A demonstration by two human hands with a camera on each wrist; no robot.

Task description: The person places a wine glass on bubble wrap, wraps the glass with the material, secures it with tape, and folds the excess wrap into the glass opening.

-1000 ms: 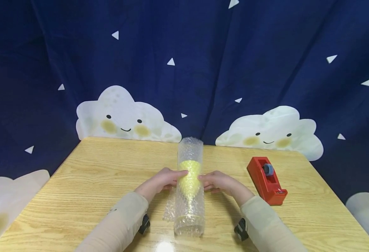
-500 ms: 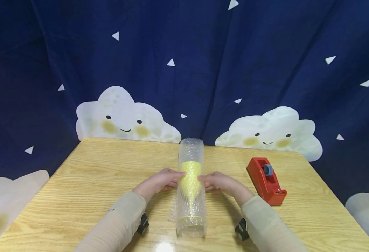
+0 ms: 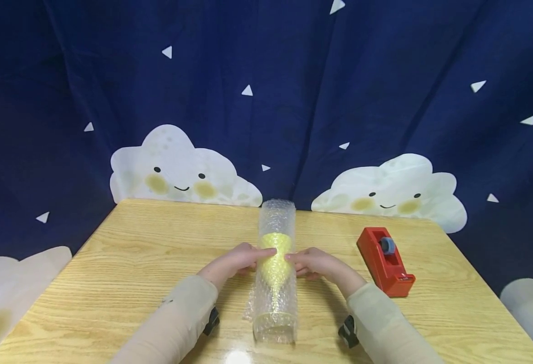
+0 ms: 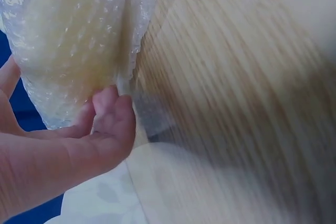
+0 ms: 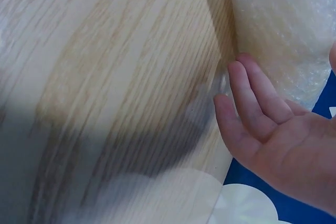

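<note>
A roll of bubble wrap [image 3: 276,215] lies on the table, running away from me. Through its clear layers shows a yellow goblet [image 3: 275,275], its bowl at the far end and its round foot near me. My left hand [image 3: 236,260] grips the roll from the left, thumb on top over the bowl. From the other side my right hand [image 3: 314,262] holds it, thumb on the wrap and fingers low along its side. In the left wrist view, curled fingertips [image 4: 123,108] sit at the wrap's underside, beside its loose edge [image 4: 137,30].
A red tape dispenser [image 3: 387,263] with a blue-cored roll stands to the right on the wooden table [image 3: 157,237]. Behind the table's far edge hangs a dark blue curtain [image 3: 284,101] with cloud and triangle prints.
The wrapped roll has shifted slightly right, and its loose flap on the left shows less than before. My left thumb drew back a little, then reached farther over the wrap; my right hand barely moved.
</note>
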